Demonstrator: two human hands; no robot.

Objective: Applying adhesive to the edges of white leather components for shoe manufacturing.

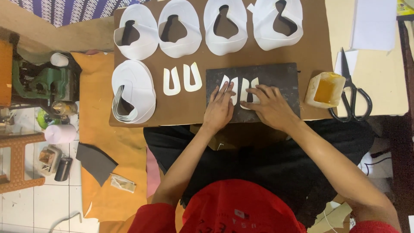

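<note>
Item: white U-shaped pieces (241, 88) on dark slab (276, 75), centre frame. Your left hand (219, 108) and right hand (269, 105) press them flat, fingers spread, grasping nothing. Risk: glue tub (325, 89) nearby could smear them.

Black scissors (354, 96) beside glue tub (325, 89)

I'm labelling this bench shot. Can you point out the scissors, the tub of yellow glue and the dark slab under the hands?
scissors (350, 92): head view, on the blades near the pivot.
tub of yellow glue (326, 89): head view, on the yellow contents.
dark slab (280, 77): head view, on its bare upper right surface.
</note>
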